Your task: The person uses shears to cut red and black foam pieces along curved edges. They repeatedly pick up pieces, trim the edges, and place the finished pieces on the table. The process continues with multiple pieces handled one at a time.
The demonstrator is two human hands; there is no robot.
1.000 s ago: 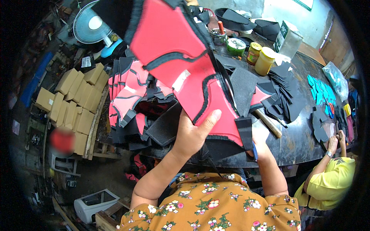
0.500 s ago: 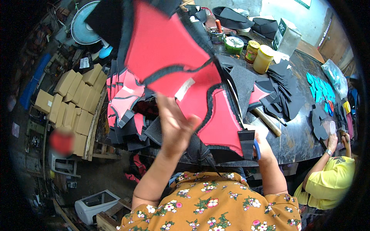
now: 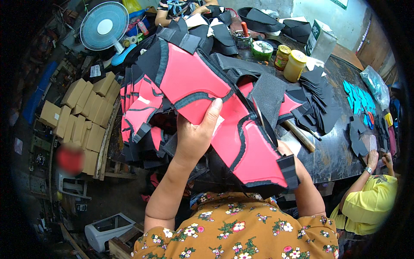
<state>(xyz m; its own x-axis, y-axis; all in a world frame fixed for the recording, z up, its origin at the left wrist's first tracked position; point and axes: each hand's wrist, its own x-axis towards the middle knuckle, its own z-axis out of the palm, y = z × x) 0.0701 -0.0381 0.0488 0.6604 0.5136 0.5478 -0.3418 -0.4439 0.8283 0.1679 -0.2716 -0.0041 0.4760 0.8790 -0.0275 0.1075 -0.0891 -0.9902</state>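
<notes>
A stitched pink panel with black edging and black tabs [image 3: 258, 159] lies slantwise across my hands, above the near edge of the table. My left hand [image 3: 200, 125] is closed on its left edge, thumb on the pink face beside a small white label [image 3: 218, 124]. Behind the panel's right-hand end is my right hand [image 3: 284, 149]; it appears to grip the panel, though most of its fingers are hidden. Similar pink and black panels [image 3: 142, 105] are stacked just left of it. A wooden-handled tool [image 3: 300, 137] lies on the table to the right.
Black cut pieces [image 3: 321, 103] and jars [image 3: 294, 66] sit farther back on the dark table [image 3: 332, 162]. A fan [image 3: 105, 26] and cardboard boxes [image 3: 84, 110] stand at left. One person [image 3: 187, 6] is across the table; another in yellow [image 3: 366, 203] works at right.
The panel has come down and tilted to the right, uncovering the fan and the person opposite. My left hand, loose against it before, now grips it. A blue ring by my right hand is now hidden.
</notes>
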